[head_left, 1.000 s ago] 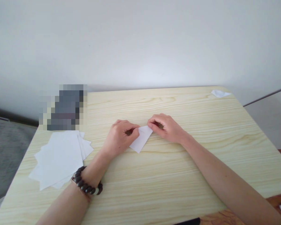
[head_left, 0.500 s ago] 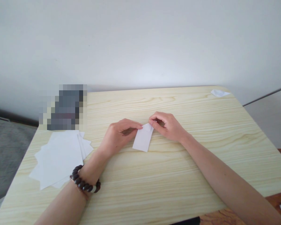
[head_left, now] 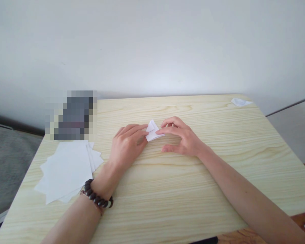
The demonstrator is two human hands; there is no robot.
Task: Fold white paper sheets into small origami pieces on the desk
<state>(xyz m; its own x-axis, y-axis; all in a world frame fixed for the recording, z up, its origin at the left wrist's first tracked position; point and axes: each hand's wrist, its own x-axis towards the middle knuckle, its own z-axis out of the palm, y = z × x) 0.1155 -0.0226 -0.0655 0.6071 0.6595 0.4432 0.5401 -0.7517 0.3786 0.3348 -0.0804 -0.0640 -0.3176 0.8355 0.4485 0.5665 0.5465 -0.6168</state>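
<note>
A small folded piece of white paper is between my two hands over the middle of the table, one corner pointing away from me. My left hand grips its left edge, with the fingers on top and the thumb at the near side. My right hand is open, thumb spread away from the fingers. Its index fingertip touches the right part of the paper. A dark beaded bracelet circles my left wrist.
A fanned stack of white paper sheets lies left of my left forearm. Behind it is a pixelated dark object. A folded white paper piece rests at the far right corner of the wooden table. A white wall rises behind.
The paper has turned and now looks shorter, its corner pointing away. My right hand has loosened its pinch and spread its fingers. My left hand has moved further over the paper's left side.
</note>
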